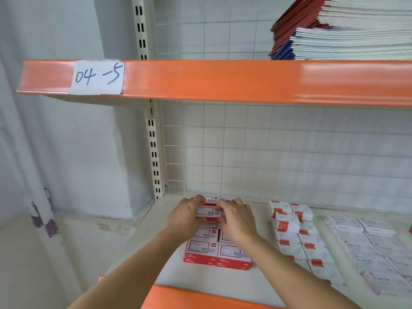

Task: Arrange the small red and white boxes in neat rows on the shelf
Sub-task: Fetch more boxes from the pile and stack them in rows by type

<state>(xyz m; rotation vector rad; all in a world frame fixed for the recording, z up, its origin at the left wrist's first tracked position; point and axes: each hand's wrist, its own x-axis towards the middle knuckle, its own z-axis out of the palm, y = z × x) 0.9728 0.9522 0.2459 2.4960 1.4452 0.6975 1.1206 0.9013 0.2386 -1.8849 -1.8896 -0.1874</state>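
Both hands clamp one small red and white box (pixel 208 211) near the shelf's (pixel 256 279) back-left corner: left hand (pixel 186 216) pinches its left end, right hand (pixel 236 217) its right. Its long axis runs left-right, directly above the two-column block of boxes (pixel 217 253).

1 head view (wide-angle) looks forward and down, near the shelf (pixel 174 279).

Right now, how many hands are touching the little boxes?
2: the left hand grips the left end of a raised red and white box; the right hand grips its right end.
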